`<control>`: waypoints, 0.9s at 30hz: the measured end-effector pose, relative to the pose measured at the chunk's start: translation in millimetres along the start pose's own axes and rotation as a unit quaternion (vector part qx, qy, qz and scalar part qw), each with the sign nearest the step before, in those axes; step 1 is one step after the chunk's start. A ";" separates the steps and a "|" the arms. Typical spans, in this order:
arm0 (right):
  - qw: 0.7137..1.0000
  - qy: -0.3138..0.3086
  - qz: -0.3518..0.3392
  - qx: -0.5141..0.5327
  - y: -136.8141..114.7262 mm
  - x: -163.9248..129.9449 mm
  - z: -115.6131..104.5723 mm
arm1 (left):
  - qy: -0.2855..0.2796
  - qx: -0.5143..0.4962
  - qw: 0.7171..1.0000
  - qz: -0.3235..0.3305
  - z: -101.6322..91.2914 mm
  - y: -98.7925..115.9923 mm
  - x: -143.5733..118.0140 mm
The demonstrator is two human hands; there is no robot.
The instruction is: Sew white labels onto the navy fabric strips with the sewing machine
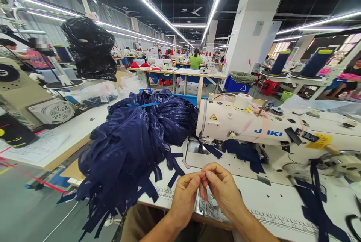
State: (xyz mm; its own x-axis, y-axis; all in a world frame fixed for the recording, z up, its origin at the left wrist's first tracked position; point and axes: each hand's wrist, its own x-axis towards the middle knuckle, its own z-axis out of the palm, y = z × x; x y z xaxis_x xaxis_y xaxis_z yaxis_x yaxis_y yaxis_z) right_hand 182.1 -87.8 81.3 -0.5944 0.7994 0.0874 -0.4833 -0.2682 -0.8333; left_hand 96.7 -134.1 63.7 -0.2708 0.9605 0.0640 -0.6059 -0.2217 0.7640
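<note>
Above the white tabletop (261,197): two bare hands, left (183,195) and right (224,185), thumbs and forefingers pinched closed, fingertips meeting; cannot tell whether anything thin is held.
Under them: crinkled, shiny packaging (210,209).
To their left: one bulging heap of sheer navy fabric strips (124,144).
Beyond: one smooth white sewing machine (242,121), topped by one white thread spool (243,101).
</note>
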 end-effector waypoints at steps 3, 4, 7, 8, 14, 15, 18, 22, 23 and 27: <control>1.000 -0.001 0.003 -0.029 -1.4 -1.4 1.2 | -0.011 0.005 1.000 0.000 0.2 0.5 -2.5; 0.999 0.001 0.006 -0.046 -2.2 -1.6 0.9 | -0.024 0.022 0.999 0.000 -0.9 2.2 -3.0; 0.992 0.022 0.003 -0.121 -4.6 -1.8 -4.0 | -0.084 0.153 0.985 0.012 -10.5 16.6 -1.6; 0.989 0.031 -0.004 -0.147 -5.2 -2.0 -7.1 | -0.098 0.235 0.966 0.037 -15.9 25.0 0.4; 0.969 0.033 0.005 -0.244 -5.6 -3.1 -25.4 | -0.050 0.729 0.584 0.353 -60.3 96.9 34.3; 0.966 0.024 0.015 -0.255 -5.0 -2.5 -25.5 | -0.041 0.767 0.524 0.369 -65.8 108.5 42.8; 0.962 0.001 0.026 -0.270 -2.1 1.1 -18.4 | -0.032 0.853 0.393 0.341 -71.9 135.6 68.4; 0.955 -0.054 0.036 -0.290 -0.4 9.7 -1.9 | -0.052 0.932 0.289 0.214 -66.3 155.2 88.3; 0.951 -0.066 0.034 -0.302 -0.9 12.6 1.9 | -0.066 0.939 0.278 0.191 -66.0 158.4 88.5; 0.920 -0.103 -0.003 -0.379 -3.7 30.5 15.3 | -0.148 0.927 0.307 0.159 -77.5 168.8 69.0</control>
State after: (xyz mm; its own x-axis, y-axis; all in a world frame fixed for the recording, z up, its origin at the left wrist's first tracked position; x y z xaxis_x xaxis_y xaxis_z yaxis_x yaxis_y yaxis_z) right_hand 156.0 -70.6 95.4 -0.7393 0.6606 0.1303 0.0537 0.2508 -0.9665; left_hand -82.2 -118.3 147.4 0.1500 0.9737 0.1715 0.9562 -0.0987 -0.2756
